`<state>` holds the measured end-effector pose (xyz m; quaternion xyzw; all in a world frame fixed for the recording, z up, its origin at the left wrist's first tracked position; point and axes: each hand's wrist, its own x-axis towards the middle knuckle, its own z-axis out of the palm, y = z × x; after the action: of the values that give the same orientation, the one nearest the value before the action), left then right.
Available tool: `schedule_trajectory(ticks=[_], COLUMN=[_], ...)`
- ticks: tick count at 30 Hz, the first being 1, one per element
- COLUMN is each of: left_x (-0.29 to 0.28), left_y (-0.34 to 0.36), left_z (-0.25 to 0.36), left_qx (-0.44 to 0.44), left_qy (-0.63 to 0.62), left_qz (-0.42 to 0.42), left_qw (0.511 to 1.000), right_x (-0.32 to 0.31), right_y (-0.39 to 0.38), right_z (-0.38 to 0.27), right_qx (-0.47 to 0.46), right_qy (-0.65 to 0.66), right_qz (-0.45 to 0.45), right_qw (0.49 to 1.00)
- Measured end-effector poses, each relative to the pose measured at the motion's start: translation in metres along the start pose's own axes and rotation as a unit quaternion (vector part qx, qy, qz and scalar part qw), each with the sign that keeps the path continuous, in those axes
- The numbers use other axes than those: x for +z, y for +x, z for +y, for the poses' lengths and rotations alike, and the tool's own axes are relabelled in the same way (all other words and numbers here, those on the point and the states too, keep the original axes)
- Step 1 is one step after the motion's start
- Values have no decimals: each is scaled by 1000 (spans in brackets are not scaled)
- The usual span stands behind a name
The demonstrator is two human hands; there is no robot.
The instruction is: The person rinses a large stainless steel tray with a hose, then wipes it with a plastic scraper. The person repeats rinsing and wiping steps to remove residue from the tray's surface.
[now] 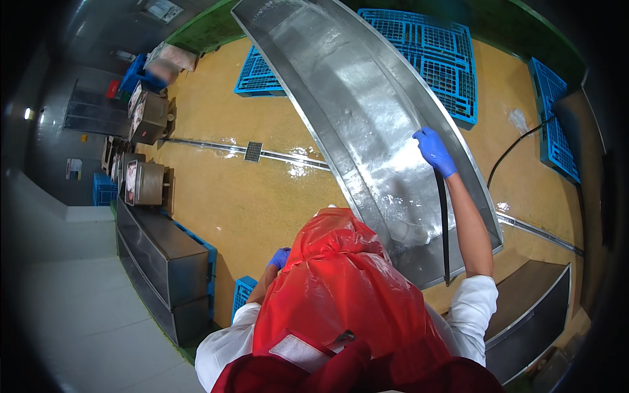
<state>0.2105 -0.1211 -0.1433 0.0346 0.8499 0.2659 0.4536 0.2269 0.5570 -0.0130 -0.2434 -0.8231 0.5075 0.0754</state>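
My right hand [434, 150], in a blue glove, grips a black hose [444, 223] over a long stainless steel trough [347, 111]. The hose hangs down across the trough's right part, and a faint stream of water runs from its held end. Wet, shiny patches lie on the trough's bottom. My left hand [278, 259], also gloved in blue, is low beside my red apron [341, 288], left of the trough; its fingers are mostly hidden by the apron.
Blue pallets [442, 65] lie behind and right of the trough on the wet yellow floor [209, 183] with its drain grate [253, 151]. Steel bins [148, 183] with contents and stacked steel containers [185, 262] stand at left. Another steel container [534, 314] sits at lower right.
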Motion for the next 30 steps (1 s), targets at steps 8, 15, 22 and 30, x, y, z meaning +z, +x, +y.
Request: schedule_trajectory(ticks=[8, 15, 22, 30], left_x=[5, 10, 11, 13], left_y=[2, 11, 16, 16], left_z=[-11, -5, -32, -28], left_qx=[-9, -6, 2, -10], left_qy=[-11, -83, -6, -16], left_qz=[14, -11, 17, 26], left_qw=[1000, 996, 1000, 999], right_x=[-2, -10, -3, 12], right_y=[7, 19, 19, 23], right_z=[3, 35, 28, 25], right_qx=[17, -22, -33, 34], right_qy=[-82, -174, -168, -29], right_qz=[18, 3, -4, -5], right_qw=[996, 985, 985, 999])
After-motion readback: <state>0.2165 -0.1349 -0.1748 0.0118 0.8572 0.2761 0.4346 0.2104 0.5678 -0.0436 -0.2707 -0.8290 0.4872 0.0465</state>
